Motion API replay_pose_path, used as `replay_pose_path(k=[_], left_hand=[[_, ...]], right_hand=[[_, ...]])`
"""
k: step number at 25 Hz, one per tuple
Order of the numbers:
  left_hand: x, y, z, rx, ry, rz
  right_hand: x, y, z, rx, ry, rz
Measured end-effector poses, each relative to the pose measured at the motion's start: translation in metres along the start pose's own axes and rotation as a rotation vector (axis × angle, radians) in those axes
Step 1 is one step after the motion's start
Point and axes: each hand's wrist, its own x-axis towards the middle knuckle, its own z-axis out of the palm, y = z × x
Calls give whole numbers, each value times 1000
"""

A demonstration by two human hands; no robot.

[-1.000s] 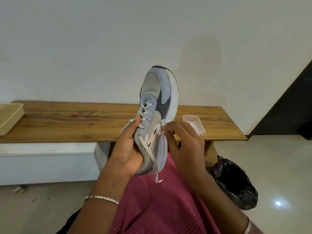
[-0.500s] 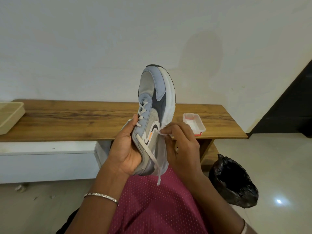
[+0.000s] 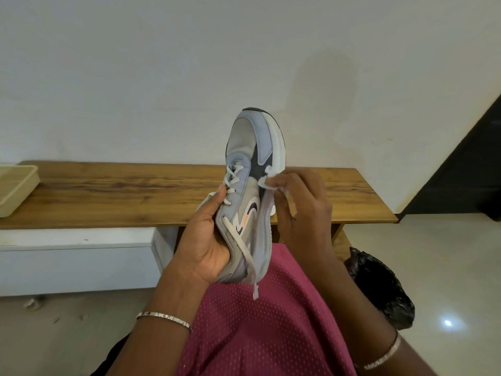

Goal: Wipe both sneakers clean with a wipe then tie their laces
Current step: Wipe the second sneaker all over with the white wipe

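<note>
The sneaker (image 3: 250, 169) is held up in the air, toe pointing up and away, above the person's lap and in front of the wooden tabletop (image 3: 122, 194). The left hand (image 3: 206, 240) grips its heel end, with the thumb laid along the eyelet row and the fingers curled round the far side. The right hand (image 3: 301, 210) pinches a bunched white wipe (image 3: 267, 183) between thumb and fingertips against the sneaker's right flank, where the dark panel meets the white midsole. To wipe well here, I judge the left hand should stay firm so the sneaker does not twist under the pressure. The right hand should make short strokes along the midsole seam, turning the wipe to a fresh face as it soils. The loose lace (image 3: 245, 251) hanging below the heel is best kept out of the stroke, and it is not yet tied. The second sneaker is not in view, so much of the task appears to remain. A beige tray (image 3: 16, 188) sits well left of the sneaker and a black bag (image 3: 379, 289) lies low to its right. Compared with a second ago, the wipe has travelled from beside the logo toward the toe. The small white container then visible right of the sneaker is now hidden behind the right hand.
</note>
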Motion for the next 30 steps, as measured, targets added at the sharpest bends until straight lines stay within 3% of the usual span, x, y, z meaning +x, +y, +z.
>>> replay_pose_path(k=[4, 12, 18, 25, 30], left_hand=[[1, -2, -3, -60, -8, -21], [-2, -7, 1, 67, 13, -7], [2, -7, -11, 29, 36, -3], [2, -15, 0, 58, 133, -6], [1, -16, -6, 11, 139, -19]], right_hand=[[-39, 4, 1, 58, -202, -23], [37, 4, -13, 26, 100, 17], [-24, -1, 0, 65, -76, 13], [21, 5, -15, -13, 122, -8], [-18, -1, -5, -20, -12, -38]])
